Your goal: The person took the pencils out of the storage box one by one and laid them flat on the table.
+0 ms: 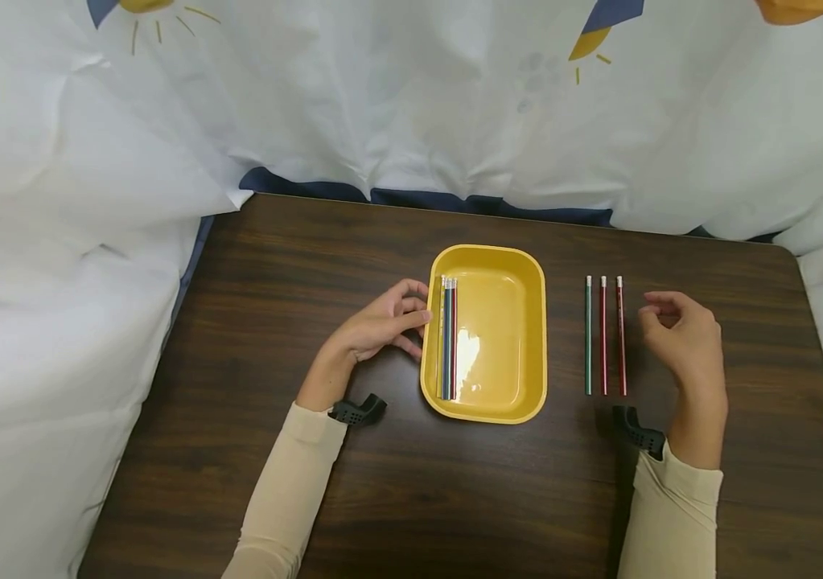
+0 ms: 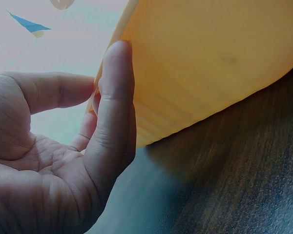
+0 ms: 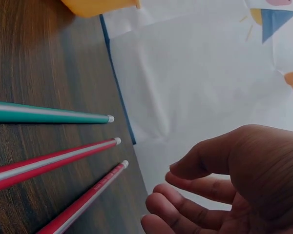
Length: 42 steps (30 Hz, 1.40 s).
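A yellow plastic tray (image 1: 495, 414) stands on the table, and several pencils (image 1: 448, 338) lie side by side along its left inner wall. My left hand (image 1: 385, 322) pinches the tray's left rim; the left wrist view shows the digits on the tray wall (image 2: 210, 53). To the right of the tray lie a green pencil (image 1: 588, 336), a red pencil (image 1: 603, 336) and a second red pencil (image 1: 622, 336), roughly parallel. Just right of them hovers my right hand (image 1: 686, 334), its fingers loosely bent and holding nothing; a gap shows between thumb and fingertips in the right wrist view.
The dark wooden table (image 1: 498, 498) carries all of this. White printed curtains (image 1: 411, 104) hang behind its far edge and along the left and right sides. Each wrist wears a black band (image 1: 358, 410).
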Motion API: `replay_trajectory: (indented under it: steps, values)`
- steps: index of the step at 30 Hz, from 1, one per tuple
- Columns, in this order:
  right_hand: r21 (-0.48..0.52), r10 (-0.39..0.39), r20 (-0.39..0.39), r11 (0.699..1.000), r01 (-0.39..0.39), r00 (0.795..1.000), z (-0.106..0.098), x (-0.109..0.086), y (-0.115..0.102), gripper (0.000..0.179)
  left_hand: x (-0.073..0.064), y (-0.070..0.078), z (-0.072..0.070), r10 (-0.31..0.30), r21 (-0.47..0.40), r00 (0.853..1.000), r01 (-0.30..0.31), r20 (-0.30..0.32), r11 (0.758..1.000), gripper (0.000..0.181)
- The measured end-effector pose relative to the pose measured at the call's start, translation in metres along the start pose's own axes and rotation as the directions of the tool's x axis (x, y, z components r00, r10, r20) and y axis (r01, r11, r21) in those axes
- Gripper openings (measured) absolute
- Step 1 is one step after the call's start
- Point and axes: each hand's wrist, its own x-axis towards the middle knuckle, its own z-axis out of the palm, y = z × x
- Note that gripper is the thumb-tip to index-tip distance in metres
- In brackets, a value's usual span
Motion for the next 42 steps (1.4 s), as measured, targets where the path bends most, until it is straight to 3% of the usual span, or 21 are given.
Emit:
replay_trajectory:
  steps: [13, 22, 29, 35, 42]
  values:
    - [0.112, -0.014, -0.047, 0.993, 0.019, 0.999, 0.003, -0.004, -0.012, 0.039, 0.003, 0.001, 0.001, 0.003, -0.002, 1.000, -0.003, 0.008, 1.000, 0.046]
    - [0.231, -0.065, -0.118, 0.969, 0.091, 0.991, 0.018, -0.012, -0.045, 0.036, 0.004, 0.005, 0.001, 0.004, 0.010, 1.000, -0.004, 0.000, 1.000, 0.044]
    - [0.198, -0.140, -0.065, 0.969, 0.150, 0.988, 0.028, -0.015, -0.070, 0.036, 0.007, 0.003, 0.000, 0.003, 0.011, 1.000, -0.003, 0.014, 1.000, 0.045]
    - [0.204, -0.211, 0.051, 0.959, 0.196, 0.976, 0.035, -0.013, -0.095, 0.038, 0.002, 0.000, -0.002, -0.011, 0.008, 1.000, 0.011, -0.007, 1.000, 0.042]
    - [0.227, -0.229, 0.115, 0.954, 0.199, 0.967, 0.040, -0.013, -0.112, 0.037, 0.001, 0.000, -0.001, -0.006, 0.002, 1.000, 0.006, 0.008, 1.000, 0.046]
